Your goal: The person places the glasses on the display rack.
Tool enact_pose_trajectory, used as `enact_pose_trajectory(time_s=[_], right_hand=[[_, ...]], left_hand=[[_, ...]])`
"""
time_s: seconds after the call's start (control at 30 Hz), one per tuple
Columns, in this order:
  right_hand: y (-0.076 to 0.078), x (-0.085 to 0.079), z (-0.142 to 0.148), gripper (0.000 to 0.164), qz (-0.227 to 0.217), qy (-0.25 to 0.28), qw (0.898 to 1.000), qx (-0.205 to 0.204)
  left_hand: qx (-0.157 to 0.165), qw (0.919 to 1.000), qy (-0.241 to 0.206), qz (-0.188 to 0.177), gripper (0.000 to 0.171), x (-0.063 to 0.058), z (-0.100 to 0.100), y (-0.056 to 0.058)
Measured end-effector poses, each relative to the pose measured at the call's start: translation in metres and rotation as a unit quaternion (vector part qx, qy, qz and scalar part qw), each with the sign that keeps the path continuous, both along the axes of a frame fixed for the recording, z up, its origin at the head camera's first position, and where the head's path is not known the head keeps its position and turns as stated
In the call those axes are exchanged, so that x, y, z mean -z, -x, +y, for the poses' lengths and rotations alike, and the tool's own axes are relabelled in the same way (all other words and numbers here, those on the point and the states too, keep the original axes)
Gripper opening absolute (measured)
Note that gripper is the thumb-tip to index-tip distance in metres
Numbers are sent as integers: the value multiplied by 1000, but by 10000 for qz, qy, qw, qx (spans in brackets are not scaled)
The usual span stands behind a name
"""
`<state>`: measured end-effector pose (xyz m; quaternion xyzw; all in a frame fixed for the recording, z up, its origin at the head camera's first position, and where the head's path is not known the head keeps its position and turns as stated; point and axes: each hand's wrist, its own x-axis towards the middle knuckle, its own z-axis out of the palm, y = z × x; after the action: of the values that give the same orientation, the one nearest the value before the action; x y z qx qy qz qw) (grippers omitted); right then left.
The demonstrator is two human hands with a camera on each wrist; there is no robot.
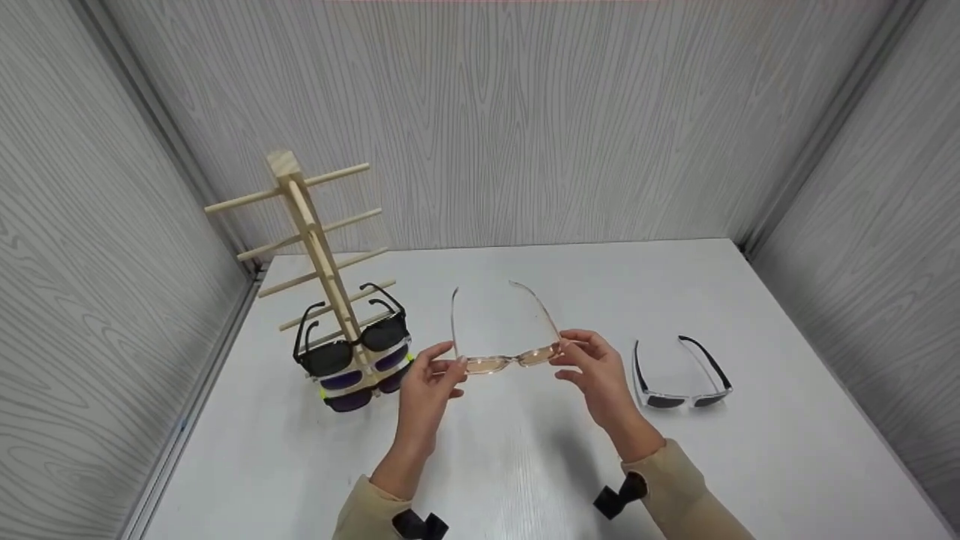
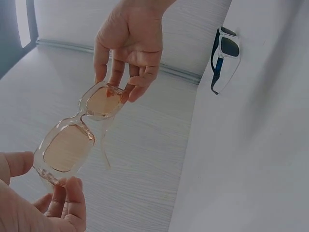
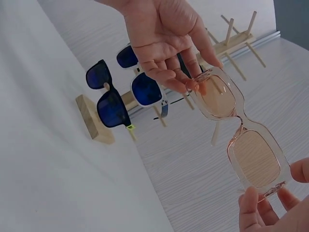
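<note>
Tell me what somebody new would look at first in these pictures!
Probably the see-through glasses with peachy lenses, held up in the middle between the left hand and right hand. Next, the wooden stand on the left, with three pairs of dark sunglasses low down on it. Then the lone dark-lensed pair lying on the white table, at the right.

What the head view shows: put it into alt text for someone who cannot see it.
A person's hands hold opened, clear-framed, amber-lensed glasses above a white table. On the left, a wooden stand carries three pairs of sunglasses on its lower half; on the right, a dark-lensed pair lies open on the table.
</note>
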<state>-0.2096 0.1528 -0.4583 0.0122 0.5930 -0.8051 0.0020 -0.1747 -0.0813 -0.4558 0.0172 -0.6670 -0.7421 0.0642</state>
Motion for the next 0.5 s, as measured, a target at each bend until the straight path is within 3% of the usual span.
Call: enact_pose_trajectory(time_s=[0.5], right_hand=[[1,-24,-5,27,326,205,9991,-183]], left_hand=[[202,9996,5,210,47,-29,-9,-5]])
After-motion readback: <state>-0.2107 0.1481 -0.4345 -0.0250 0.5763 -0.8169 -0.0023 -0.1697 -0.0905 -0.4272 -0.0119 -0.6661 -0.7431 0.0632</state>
